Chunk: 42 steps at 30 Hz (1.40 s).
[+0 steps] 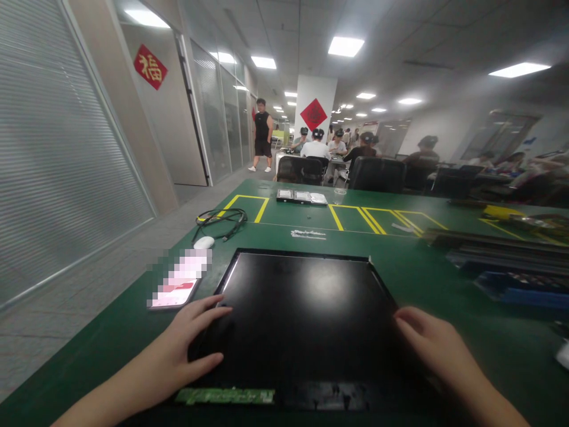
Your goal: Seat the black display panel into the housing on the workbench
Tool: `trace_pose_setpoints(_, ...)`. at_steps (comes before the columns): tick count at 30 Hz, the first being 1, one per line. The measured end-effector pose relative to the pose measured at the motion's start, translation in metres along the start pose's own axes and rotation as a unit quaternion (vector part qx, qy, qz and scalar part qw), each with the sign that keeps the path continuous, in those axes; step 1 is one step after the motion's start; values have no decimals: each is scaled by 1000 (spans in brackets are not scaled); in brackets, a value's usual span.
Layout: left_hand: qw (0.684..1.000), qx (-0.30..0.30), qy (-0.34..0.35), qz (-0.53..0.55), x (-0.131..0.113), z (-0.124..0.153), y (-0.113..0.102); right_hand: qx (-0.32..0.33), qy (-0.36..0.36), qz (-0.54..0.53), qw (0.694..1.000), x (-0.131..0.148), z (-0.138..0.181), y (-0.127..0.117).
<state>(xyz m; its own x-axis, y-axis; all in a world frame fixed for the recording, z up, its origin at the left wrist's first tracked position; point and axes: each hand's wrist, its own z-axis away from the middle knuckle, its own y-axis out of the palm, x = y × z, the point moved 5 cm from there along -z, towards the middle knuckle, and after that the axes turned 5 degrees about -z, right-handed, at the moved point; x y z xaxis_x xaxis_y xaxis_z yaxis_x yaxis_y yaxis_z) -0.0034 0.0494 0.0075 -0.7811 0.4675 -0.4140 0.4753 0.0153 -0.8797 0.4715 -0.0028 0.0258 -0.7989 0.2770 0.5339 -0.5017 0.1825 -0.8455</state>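
A black LCD panel (pixel 297 314) lies in front of me, its glossy face up and a ceiling light reflected in it. Along its near edge runs a narrow green circuit board (pixel 226 396). My left hand (pixel 182 341) rests at the panel's left side, its fingers and thumb spread over the border. At the right edge, my right hand (pixel 429 338) has its thumb and forefinger closed on the frame; its other fingers are hidden. Left of the panel lies a phone (pixel 178 284) with a lit, partly pixelated screen, and a white mouse (pixel 204 242) beyond it.
A coiled black cable (pixel 220 222) lies at the table's left edge. Hard drives (pixel 301 196) and a clear cup (pixel 340 193) stand at the back of the green table (pixel 284 240). Blurred dark strips and a blue part (pixel 528 295) lie right. Beyond, people sit and one person (pixel 262 133) stands.
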Motion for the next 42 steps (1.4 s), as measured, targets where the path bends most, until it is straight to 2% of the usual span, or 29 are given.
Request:
trace_pose_setpoints(2,999,33,30,-23,-6,1,-4,-2,1,2,1000,-1,0,0)
trace_pose_setpoints(5,997,42,47,-40,-11,0,-10,-2,0,2,1000,-1,1,0)
trace_pose_setpoints(10,992,108,63,10,-13,1,-9,-2,0,6,1000,3,2,-2)
trace_pose_setpoints(17,989,126,73,-7,-11,0,-12,-9,-8,-1,1000,0,0,-1)
trace_pose_setpoints(26,983,156,102,2,-29,-1,-16,-14,-10,-5,1000,-2,0,1)
trace_pose_setpoints(33,979,175,105,4,-31,0,-15,-19,-9,11,1000,-2,0,0)
trace_pose_setpoints(42,980,164,108,19,-32,-1,-16,-20,-10,15,1000,-3,0,0)
